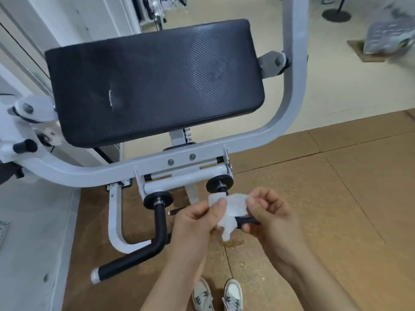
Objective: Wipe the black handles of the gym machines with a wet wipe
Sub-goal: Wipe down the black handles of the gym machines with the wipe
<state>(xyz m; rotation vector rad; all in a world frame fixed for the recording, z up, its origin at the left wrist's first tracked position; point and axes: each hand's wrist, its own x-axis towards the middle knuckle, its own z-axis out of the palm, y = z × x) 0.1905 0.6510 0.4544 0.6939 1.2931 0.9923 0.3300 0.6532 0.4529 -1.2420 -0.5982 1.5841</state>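
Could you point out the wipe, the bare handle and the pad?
wipe (233,205), head view, its flat middle
bare handle (160,223), head view, its upright black part
pad (152,81), head view, cushion centre

Bare forearms (184,272); low grey-and-white lace-up sneakers (203,296) with white toe panels.

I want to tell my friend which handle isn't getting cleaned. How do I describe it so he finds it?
Find the big black pad on the grey machine; two black discs sit below it. From the left disc hangs a bent black handle ending in a silver cap. Unlike the other handle, where the left hand and right hand hold a white wipe, it is bare.
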